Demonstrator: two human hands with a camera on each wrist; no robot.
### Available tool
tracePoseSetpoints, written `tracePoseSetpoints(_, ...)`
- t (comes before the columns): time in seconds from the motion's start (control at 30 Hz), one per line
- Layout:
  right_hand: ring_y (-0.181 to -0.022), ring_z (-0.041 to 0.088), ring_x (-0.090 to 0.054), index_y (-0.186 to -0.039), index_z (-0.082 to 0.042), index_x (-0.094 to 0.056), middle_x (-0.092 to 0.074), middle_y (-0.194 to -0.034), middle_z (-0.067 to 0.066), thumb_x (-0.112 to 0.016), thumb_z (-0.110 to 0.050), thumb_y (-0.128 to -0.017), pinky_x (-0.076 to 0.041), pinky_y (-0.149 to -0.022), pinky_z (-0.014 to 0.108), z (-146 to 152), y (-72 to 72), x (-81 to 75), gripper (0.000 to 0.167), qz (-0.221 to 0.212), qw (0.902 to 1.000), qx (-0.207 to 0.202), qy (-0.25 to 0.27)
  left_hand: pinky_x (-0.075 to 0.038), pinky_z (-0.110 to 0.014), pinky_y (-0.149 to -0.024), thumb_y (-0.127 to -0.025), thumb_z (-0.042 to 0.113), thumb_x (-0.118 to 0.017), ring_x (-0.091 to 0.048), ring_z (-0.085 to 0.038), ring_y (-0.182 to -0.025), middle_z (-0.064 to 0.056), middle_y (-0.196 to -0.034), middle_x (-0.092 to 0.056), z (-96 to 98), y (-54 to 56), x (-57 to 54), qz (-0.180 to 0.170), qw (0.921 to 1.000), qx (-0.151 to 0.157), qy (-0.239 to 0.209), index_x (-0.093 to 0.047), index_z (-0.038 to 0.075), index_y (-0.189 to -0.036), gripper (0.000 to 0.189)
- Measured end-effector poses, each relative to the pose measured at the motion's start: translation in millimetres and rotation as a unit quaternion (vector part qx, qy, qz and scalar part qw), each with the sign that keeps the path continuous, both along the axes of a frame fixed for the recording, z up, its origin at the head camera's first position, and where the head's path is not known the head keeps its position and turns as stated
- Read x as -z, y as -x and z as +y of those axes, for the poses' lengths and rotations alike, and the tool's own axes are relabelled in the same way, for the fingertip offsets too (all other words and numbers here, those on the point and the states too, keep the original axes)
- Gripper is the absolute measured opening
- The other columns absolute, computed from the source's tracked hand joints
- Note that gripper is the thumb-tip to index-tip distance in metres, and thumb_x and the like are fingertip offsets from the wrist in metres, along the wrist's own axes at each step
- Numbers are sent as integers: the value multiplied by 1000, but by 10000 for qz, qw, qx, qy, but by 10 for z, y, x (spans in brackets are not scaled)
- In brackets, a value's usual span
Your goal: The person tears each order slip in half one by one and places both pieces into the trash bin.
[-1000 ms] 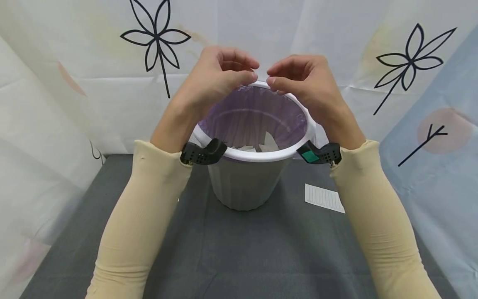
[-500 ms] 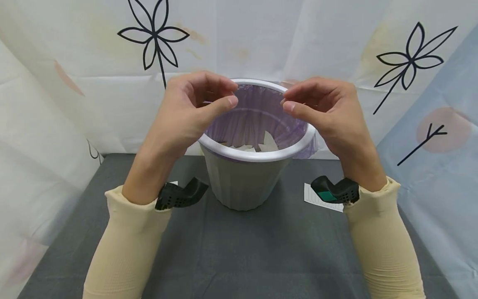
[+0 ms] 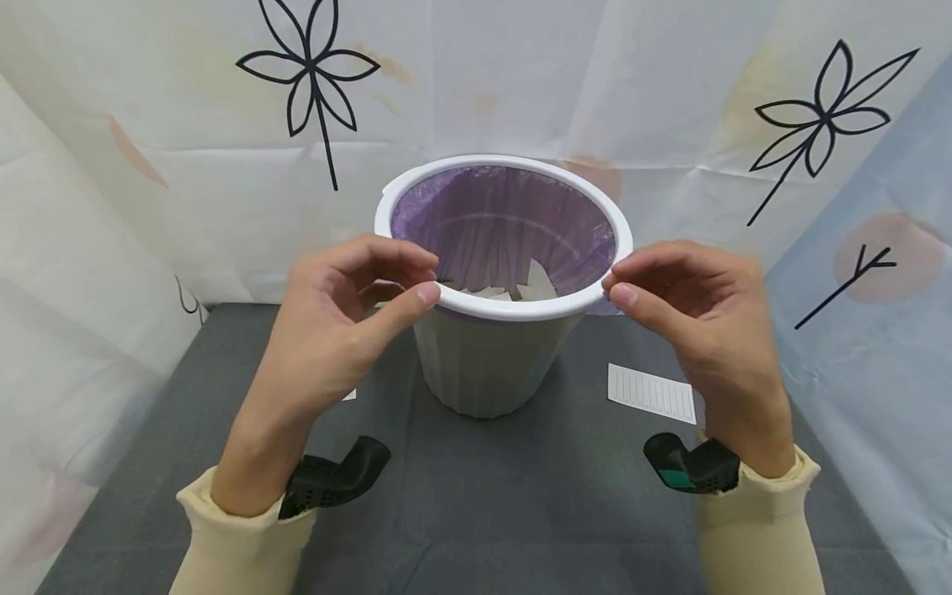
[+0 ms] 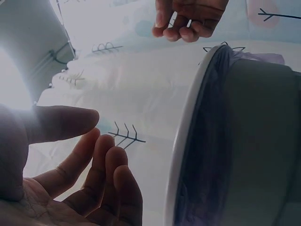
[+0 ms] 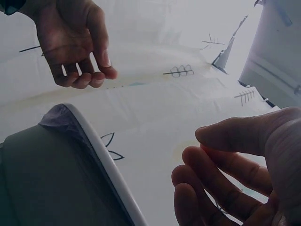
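Observation:
A grey bin [image 3: 483, 364] with a white rim stands in the middle of the head view, lined with a purple plastic bag [image 3: 506, 219]. Pale scraps of paper [image 3: 535, 285] lie at its bottom. My left hand [image 3: 338, 322], fingers loosely bent, is in front of the rim's left side; thumb and forefinger come close together with nothing between them. On the other side my right hand [image 3: 702, 330] has a similar loose curve, its fingertips overlapping the rim in this view. Both wrist views show the hands empty, the left hand [image 4: 94, 174] and right hand [image 5: 230, 169] apart from the bin wall.
A printed paper slip [image 3: 650, 392] lies on the dark grey tablecloth [image 3: 506, 496] right of the bin. The corner of another white piece [image 3: 350, 395] shows beside my left wrist. White fabric [image 3: 491, 83] with plant drawings hangs behind the bin.
Both hands have drawn back toward me and spread apart, from over the far rim to the near sides of the bin. The bin and the paper slip stay where they were.

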State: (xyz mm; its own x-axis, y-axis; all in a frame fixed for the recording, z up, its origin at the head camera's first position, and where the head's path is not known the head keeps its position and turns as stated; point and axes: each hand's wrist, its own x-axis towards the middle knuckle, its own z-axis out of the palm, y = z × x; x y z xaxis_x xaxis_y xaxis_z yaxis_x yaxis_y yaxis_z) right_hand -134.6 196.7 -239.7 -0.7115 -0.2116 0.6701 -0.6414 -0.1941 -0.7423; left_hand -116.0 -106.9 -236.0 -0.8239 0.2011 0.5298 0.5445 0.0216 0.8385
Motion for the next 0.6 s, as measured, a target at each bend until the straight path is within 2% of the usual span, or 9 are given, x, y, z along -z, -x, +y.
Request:
tracePoseSetpoints(0.13,-81,27,-69,-97,24,-64,-71,-92,22,-67,23,-82,-58,-77,29,70,-103,149,15,86,9997,-80,215,-52,-31,-82,-89,-7,-72,-60,-30,-96,-21,-103,-66,-49,-93,108,-204,9997,-125,-64,-69,-8,-107,19)
tracePoseSetpoints(0.27,-82,28,-70,-96,24,-64,-71,-92,23,-59,32,-78,-58,-78,30,130,-186,312,21,1,9990,-169,417,-54,-29,-82,-88,-8,-72,-62,-28,-95,-20,-102,-67,-90,-152,228,-361,9990,-189,-173,-69,-8,-105,17)
tracePoseSetpoints(0.43,-84,27,-71,-98,22,-64,-71,-93,21,-55,34,-79,-58,-79,30,177,-232,519,24,-79,9995,-181,262,-55,-29,-84,-89,-7,-72,-65,-25,-95,-17,-101,-68,-117,-190,408,-510,9983,-117,-249,-70,-5,-105,16)
tracePoseSetpoints(0.6,-86,26,-71,-100,20,-65,-71,-95,20,-56,33,-80,-58,-77,29,181,-245,718,25,-185,9995,-223,120,-56,-29,-85,-89,-7,-72,-66,-25,-95,-19,-101,-68,-126,-206,577,-744,9967,-155,-297,-70,-3,-105,16)
